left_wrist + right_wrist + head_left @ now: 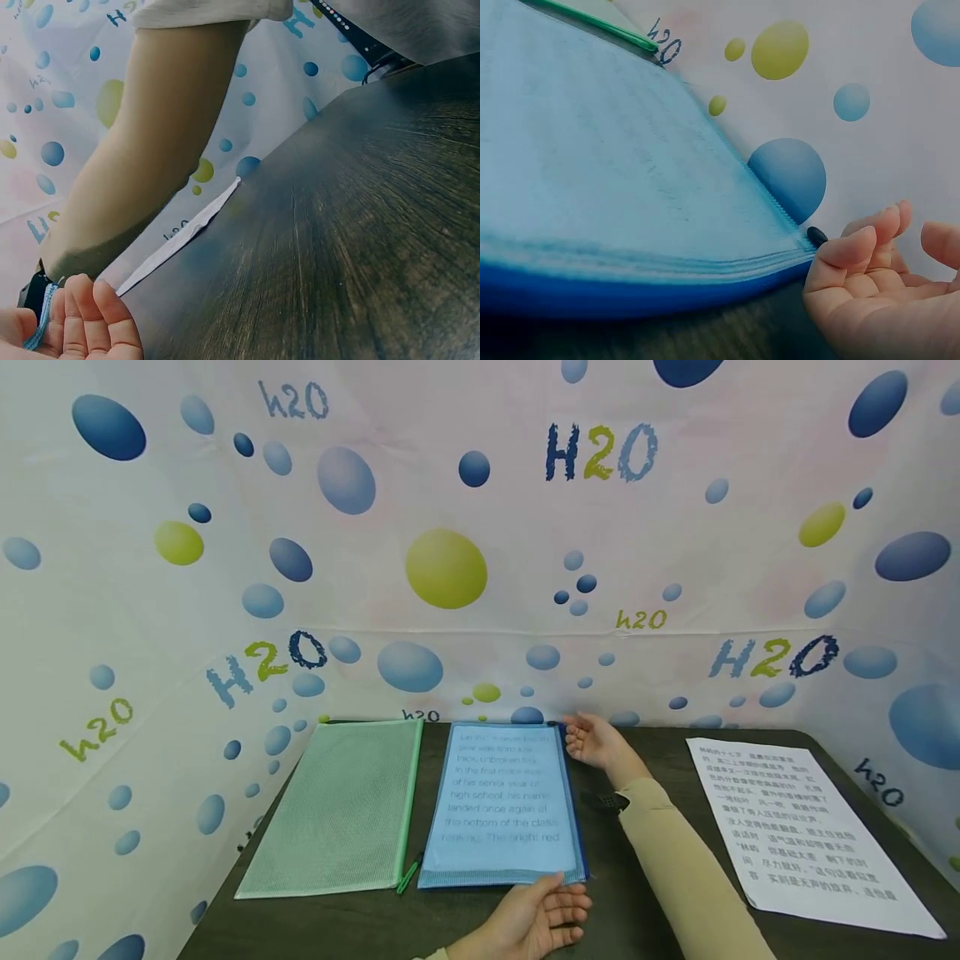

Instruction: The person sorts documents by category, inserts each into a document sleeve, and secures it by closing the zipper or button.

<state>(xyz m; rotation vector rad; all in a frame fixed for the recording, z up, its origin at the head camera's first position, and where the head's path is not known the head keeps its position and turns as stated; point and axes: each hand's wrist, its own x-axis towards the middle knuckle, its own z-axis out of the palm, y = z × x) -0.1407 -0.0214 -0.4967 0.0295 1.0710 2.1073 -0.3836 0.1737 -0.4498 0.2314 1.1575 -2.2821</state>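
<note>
A blue mesh zip pouch [498, 802] with a printed English sheet showing through lies on the dark table. At its near right corner my left hand [536, 914] is palm up, fingers curled; in the left wrist view a blue edge [45, 319] shows between thumb and fingers [90, 319]. My right hand [596, 747] is at the far right corner. Close up, its loosely curled fingers [844, 251] lie right beside the small black zipper pull [817, 237], the thumb standing apart. The pouch's darker blue side [630, 296] bows up toward that corner.
To the left lies a green mesh zip pouch [333, 810], its green pull cord [408, 875] between the two pouches. A sheet printed with Chinese text [810, 835] is on the right of the dark table [637, 893]. A bubble-patterned cloth [517, 543] hangs behind.
</note>
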